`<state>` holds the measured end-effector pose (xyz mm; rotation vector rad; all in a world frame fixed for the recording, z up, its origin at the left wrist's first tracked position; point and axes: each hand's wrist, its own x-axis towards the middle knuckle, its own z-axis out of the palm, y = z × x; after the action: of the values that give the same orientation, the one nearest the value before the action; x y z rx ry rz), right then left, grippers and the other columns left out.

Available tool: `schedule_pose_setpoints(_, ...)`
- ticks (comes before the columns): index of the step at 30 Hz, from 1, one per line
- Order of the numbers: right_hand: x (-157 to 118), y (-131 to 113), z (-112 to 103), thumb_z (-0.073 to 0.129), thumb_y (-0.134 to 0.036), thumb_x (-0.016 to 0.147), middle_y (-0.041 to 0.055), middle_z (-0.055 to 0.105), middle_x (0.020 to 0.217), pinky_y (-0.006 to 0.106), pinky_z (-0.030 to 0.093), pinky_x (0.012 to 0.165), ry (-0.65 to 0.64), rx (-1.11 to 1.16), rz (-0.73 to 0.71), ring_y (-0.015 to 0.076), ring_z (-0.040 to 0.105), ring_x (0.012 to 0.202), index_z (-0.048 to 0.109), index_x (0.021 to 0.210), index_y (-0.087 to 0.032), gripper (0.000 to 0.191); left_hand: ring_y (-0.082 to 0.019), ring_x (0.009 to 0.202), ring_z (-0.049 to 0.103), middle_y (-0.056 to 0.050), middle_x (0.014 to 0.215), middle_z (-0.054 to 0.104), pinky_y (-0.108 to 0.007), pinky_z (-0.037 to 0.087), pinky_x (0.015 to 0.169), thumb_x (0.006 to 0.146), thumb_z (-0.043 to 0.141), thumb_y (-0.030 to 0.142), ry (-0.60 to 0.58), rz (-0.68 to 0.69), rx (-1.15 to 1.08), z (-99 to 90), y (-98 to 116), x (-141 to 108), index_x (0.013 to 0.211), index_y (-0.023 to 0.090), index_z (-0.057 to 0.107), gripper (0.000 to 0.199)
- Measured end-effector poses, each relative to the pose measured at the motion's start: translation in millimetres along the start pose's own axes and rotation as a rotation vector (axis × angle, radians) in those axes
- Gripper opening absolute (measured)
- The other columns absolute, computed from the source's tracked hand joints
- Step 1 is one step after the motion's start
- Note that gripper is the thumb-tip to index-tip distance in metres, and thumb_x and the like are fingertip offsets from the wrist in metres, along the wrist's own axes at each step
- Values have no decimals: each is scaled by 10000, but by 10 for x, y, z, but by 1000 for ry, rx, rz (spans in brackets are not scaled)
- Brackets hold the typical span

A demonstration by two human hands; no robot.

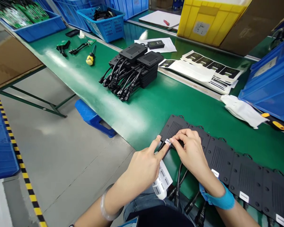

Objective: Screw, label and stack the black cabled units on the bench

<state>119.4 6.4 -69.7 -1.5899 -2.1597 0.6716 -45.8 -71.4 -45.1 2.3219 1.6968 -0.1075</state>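
A row of flat black plastic boxes (pixel 245 181) with cables lies along the table's near edge. At the row's left end, a small white printed label (pixel 168 142) sits on the lower edge of the first box (pixel 171 127). My right hand (pixel 189 146) pinches that label's right side between thumb and finger. My left hand (pixel 146 164) rests two outstretched fingers at the box edge, one touching the label. Its other fingers are curled round a sheet of labels (pixel 163 179) that hangs below. Several other boxes in the row carry a similar white label (pixel 244 196).
Black boxes with cables (pixel 137 67) are stacked farther back on the green table (pixel 109 108). Behind them lie sticker sheets (pixel 203 67), a yellow crate (pixel 209 22) and a blue basket (pixel 104 26). A screwdriver (pixel 91 58) lies at left; a white glove-like cloth (pixel 243 110) at right.
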Motion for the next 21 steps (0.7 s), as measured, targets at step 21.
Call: schedule_pose_setpoints(21, -635, 115, -383, 451, -368, 984, 203, 537, 1430, 627, 414, 1030, 112, -430, -265, 387, 485, 1323, 657, 1267, -164, 406, -259, 769, 729, -120, 1202, 672, -388, 578, 668, 840, 377, 45, -5, -96, -158, -325, -25, 119, 1263, 161, 455, 446)
